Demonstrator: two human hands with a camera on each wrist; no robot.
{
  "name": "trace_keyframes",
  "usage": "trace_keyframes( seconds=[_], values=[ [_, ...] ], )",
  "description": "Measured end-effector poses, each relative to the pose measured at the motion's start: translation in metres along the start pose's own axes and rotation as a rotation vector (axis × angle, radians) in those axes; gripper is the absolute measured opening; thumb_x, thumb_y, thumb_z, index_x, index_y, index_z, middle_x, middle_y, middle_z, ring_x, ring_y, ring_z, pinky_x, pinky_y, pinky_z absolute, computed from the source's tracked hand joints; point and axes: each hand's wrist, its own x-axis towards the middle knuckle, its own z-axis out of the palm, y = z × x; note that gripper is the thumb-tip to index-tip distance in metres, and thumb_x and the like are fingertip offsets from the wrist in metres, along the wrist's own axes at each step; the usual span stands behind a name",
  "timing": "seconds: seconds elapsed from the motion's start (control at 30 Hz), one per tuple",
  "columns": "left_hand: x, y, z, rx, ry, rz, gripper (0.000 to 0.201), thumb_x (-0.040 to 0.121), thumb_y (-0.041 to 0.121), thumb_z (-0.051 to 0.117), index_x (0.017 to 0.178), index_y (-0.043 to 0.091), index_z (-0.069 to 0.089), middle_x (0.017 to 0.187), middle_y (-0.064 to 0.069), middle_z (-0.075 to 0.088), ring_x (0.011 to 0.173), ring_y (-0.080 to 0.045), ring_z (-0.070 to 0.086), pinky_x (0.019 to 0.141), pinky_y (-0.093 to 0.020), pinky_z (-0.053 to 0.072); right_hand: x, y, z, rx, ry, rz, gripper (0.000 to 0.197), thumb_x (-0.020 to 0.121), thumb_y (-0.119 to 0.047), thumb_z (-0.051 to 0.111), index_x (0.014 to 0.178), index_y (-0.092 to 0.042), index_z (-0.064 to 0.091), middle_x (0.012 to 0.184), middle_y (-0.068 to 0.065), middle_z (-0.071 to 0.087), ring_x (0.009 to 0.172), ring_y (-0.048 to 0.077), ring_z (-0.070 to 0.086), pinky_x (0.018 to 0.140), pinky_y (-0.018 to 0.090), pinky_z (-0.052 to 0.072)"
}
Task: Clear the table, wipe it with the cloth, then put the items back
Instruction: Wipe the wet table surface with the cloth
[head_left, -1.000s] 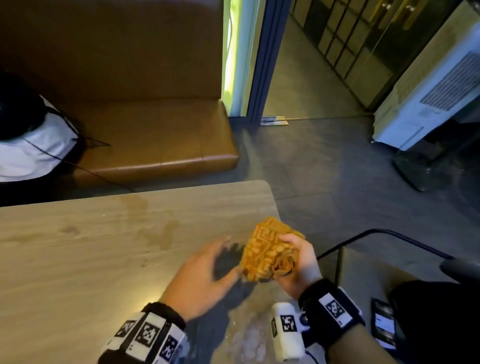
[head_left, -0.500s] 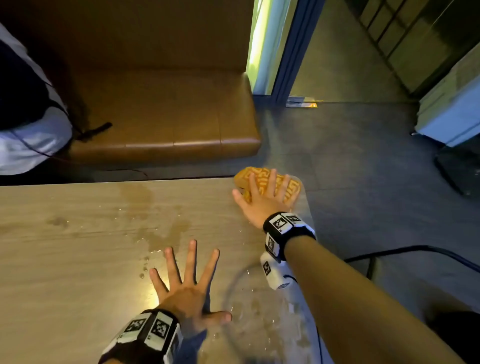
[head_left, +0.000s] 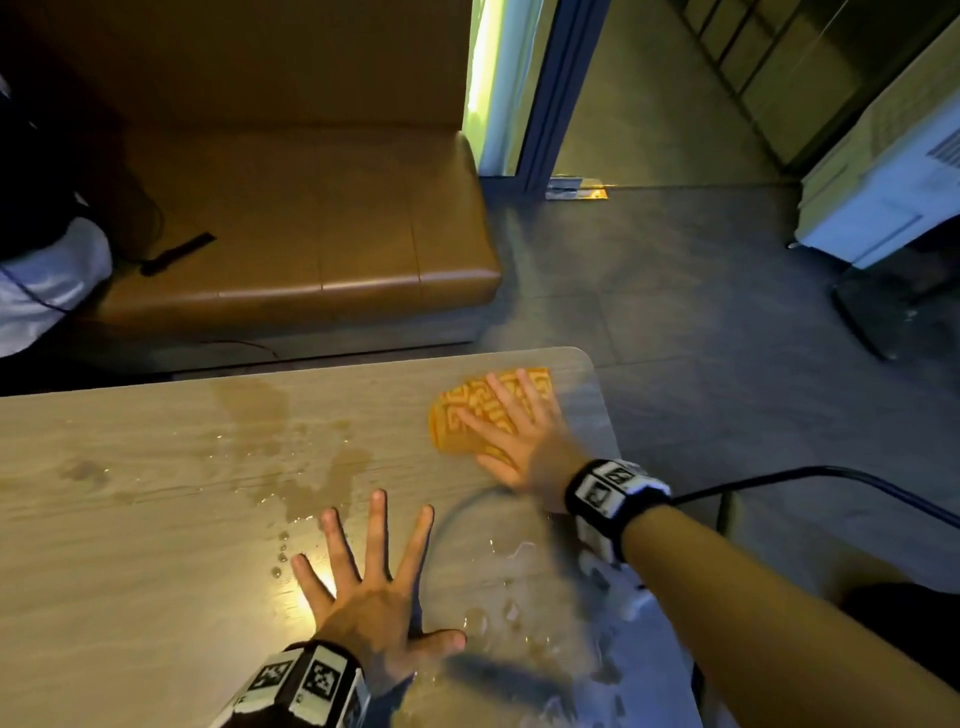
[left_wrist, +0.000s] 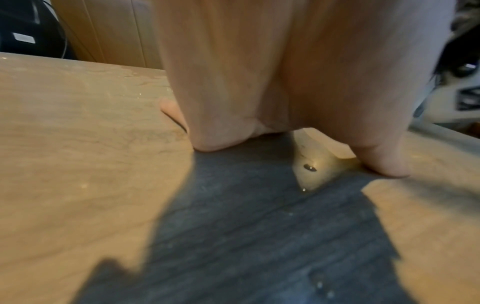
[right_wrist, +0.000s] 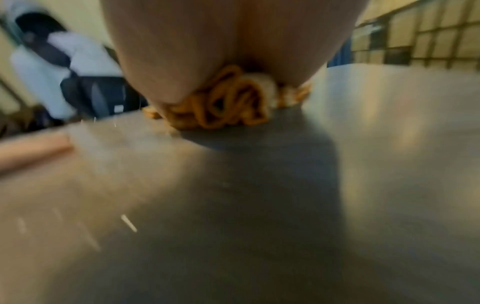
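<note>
An orange patterned cloth lies flat near the far right corner of the wooden table. My right hand presses down on it with straight, spread fingers. In the right wrist view the cloth bunches under the palm. My left hand rests flat on the table near the front edge, fingers spread, holding nothing. Water stains and droplets mark the tabletop between and beyond the hands. In the left wrist view the palm lies on the table by a wet patch.
A brown leather bench runs behind the table, with a black and white bag at its left end. A black cable hangs off the table's right side. Grey floor and a white appliance lie to the right.
A second ago my right hand held the bunched cloth above the table. It then laid it at the far right corner and now presses it a little leftward. The left hand has flattened, fingers spread.
</note>
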Motion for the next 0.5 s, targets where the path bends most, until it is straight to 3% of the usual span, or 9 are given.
trace_keyframes(
  seconds=[0.07, 0.13, 0.2, 0.23, 0.27, 0.37, 0.4, 0.43, 0.5],
  values=[
    [0.002, 0.005, -0.004, 0.006, -0.011, 0.007, 0.125, 0.052, 0.109, 0.031, 0.150, 0.052, -0.023, 0.157, -0.004, -0.044, 0.130, -0.047, -0.048, 0.096, -0.088, 0.004, -0.011, 0.030, -0.002, -0.016, -0.036, 0.047, 0.067, 0.088, -0.066, 0.017, 0.151, -0.046, 0.011, 0.164, 0.006, -0.003, 0.148, 0.042, -0.008, 0.114, 0.068, 0.010],
    [0.004, 0.004, -0.002, -0.002, -0.037, 0.000, 0.129, 0.052, 0.108, 0.033, 0.133, 0.049, -0.048, 0.134, -0.002, -0.067, 0.107, -0.046, -0.066, 0.104, -0.081, -0.009, 0.009, 0.031, -0.011, 0.038, -0.044, 0.378, 0.069, 0.086, -0.070, 0.013, 0.151, -0.048, 0.002, 0.163, 0.003, -0.014, 0.146, 0.041, -0.016, 0.114, 0.066, 0.006],
    [0.002, 0.007, -0.006, 0.047, -0.067, -0.018, 0.128, 0.055, 0.107, 0.032, 0.131, 0.046, -0.052, 0.130, -0.004, -0.069, 0.111, -0.052, -0.061, 0.106, -0.080, -0.008, 0.034, 0.005, -0.015, 0.087, -0.057, 0.561, 0.064, 0.095, -0.063, 0.023, 0.151, -0.047, -0.002, 0.161, 0.004, -0.023, 0.144, 0.042, -0.024, 0.112, 0.068, -0.005],
    [0.000, 0.010, -0.007, 0.050, -0.093, -0.038, 0.127, 0.057, 0.106, 0.031, 0.131, 0.045, -0.052, 0.130, -0.004, -0.069, 0.117, -0.055, -0.056, 0.107, -0.079, -0.007, 0.036, -0.008, -0.014, 0.104, -0.063, 0.536, 0.063, 0.097, -0.060, 0.026, 0.151, -0.046, -0.003, 0.160, 0.005, -0.024, 0.143, 0.043, -0.025, 0.111, 0.069, -0.007],
    [-0.002, 0.011, -0.009, 0.044, -0.097, -0.043, 0.127, 0.057, 0.106, 0.031, 0.131, 0.045, -0.052, 0.130, -0.004, -0.069, 0.121, -0.056, -0.052, 0.108, -0.079, -0.005, 0.029, -0.014, -0.008, 0.106, -0.040, 0.412, 0.063, 0.096, -0.059, 0.029, 0.151, -0.046, 0.001, 0.162, 0.007, -0.020, 0.144, 0.045, -0.021, 0.110, 0.071, -0.002],
    [-0.001, 0.010, -0.007, 0.075, -0.082, -0.044, 0.127, 0.056, 0.106, 0.030, 0.132, 0.046, -0.051, 0.130, -0.003, -0.069, 0.126, -0.057, -0.048, 0.108, -0.079, -0.004, -0.022, 0.016, 0.011, -0.071, 0.094, -0.132, 0.059, 0.091, -0.058, 0.037, 0.147, -0.039, 0.036, 0.159, 0.015, 0.025, 0.142, 0.051, 0.020, 0.107, 0.071, 0.023],
    [0.000, 0.009, -0.006, 0.083, -0.075, -0.044, 0.126, 0.056, 0.106, 0.030, 0.132, 0.046, -0.051, 0.129, -0.004, -0.069, 0.126, -0.057, -0.048, 0.108, -0.080, -0.004, -0.027, 0.034, 0.013, -0.100, 0.108, -0.167, 0.058, 0.091, -0.056, 0.038, 0.146, -0.037, 0.040, 0.157, 0.016, 0.030, 0.141, 0.051, 0.024, 0.108, 0.069, 0.022],
    [0.000, 0.009, -0.006, 0.084, -0.068, -0.040, 0.126, 0.057, 0.106, 0.030, 0.132, 0.046, -0.051, 0.129, -0.004, -0.069, 0.126, -0.057, -0.047, 0.108, -0.080, -0.004, -0.024, 0.045, 0.010, -0.070, 0.107, -0.082, 0.059, 0.092, -0.056, 0.037, 0.147, -0.036, 0.037, 0.158, 0.016, 0.025, 0.142, 0.051, 0.019, 0.110, 0.070, 0.018],
    [-0.001, 0.010, -0.006, 0.079, -0.078, -0.040, 0.125, 0.057, 0.105, 0.031, 0.131, 0.047, -0.051, 0.129, -0.004, -0.070, 0.124, -0.057, -0.048, 0.108, -0.079, -0.004, -0.003, 0.038, -0.001, 0.067, 0.067, 0.345, 0.060, 0.096, -0.059, 0.031, 0.152, -0.044, 0.014, 0.164, 0.008, -0.004, 0.147, 0.045, -0.007, 0.114, 0.069, 0.007]
  ],
)
